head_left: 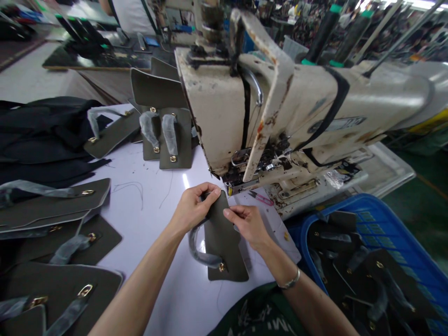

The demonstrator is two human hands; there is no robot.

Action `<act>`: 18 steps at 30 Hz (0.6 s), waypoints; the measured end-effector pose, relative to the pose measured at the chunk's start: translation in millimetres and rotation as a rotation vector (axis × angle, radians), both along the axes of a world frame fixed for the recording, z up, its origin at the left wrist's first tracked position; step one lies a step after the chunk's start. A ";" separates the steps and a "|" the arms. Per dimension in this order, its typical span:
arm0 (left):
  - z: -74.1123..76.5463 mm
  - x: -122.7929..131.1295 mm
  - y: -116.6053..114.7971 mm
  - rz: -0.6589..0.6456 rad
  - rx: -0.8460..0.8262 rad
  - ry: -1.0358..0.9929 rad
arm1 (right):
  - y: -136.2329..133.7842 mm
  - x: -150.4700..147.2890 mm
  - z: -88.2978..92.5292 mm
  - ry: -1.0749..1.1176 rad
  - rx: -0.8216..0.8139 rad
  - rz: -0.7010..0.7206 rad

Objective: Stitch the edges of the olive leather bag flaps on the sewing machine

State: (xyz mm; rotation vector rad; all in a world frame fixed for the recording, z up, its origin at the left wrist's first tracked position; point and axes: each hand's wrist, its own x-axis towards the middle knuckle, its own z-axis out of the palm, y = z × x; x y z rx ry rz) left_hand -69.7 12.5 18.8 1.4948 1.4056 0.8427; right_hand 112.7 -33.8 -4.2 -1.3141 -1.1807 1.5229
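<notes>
A dark olive bag panel (pixel 222 240) lies on the white table, its far end close to the presser area of the sewing machine (pixel 224 107). A plastic-wrapped handle (pixel 201 254) curves off its left side, with a gold buckle (pixel 221 267) near the end toward me. My left hand (pixel 194 207) pinches the panel's far left part between thumb and fingers. At the right edge, my right hand (pixel 249 224) grips it the same way, a little nearer to me. Pink-handled thread snips (pixel 261 198) lie just beyond my right hand.
Several similar panels with wrapped handles lie left, among them one panel (pixel 177 140) behind the work. Dark fabric (pixel 42 140) is piled at far left. A blue basket (pixel 364 201) holding more panels stands right. Loose threads (pixel 131 186) lie on the table. Another person (pixel 135 16) is behind.
</notes>
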 end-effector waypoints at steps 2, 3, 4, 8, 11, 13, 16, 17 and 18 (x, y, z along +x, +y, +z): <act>-1.4 0.1 4.3 0.020 -0.009 -0.025 | 3.7 -2.5 -1.0 0.023 -0.016 -0.050; -1.7 0.5 6.6 0.033 -0.011 -0.041 | 5.9 -3.1 -1.5 0.035 -0.016 -0.065; -1.5 1.2 9.1 0.043 -0.012 -0.055 | 8.1 -3.3 -1.9 0.037 -0.009 -0.082; 2.5 3.7 18.6 0.039 -0.060 -0.080 | 13.8 -1.8 -3.5 0.008 0.072 -0.119; 6.9 4.6 23.5 0.052 -0.085 -0.116 | 14.4 -1.5 -4.2 -0.001 0.080 -0.130; 9.0 5.0 25.2 0.068 -0.066 -0.136 | 14.0 -2.5 -4.3 0.006 0.061 -0.144; 10.8 6.3 25.9 0.108 -0.034 -0.113 | 13.5 -5.1 -4.0 0.016 0.057 -0.178; 11.3 6.9 25.8 0.126 -0.026 -0.095 | 13.4 -6.0 -3.6 0.022 0.062 -0.187; 11.8 7.5 25.6 0.144 -0.019 -0.075 | 13.4 -6.8 -3.1 0.028 0.067 -0.198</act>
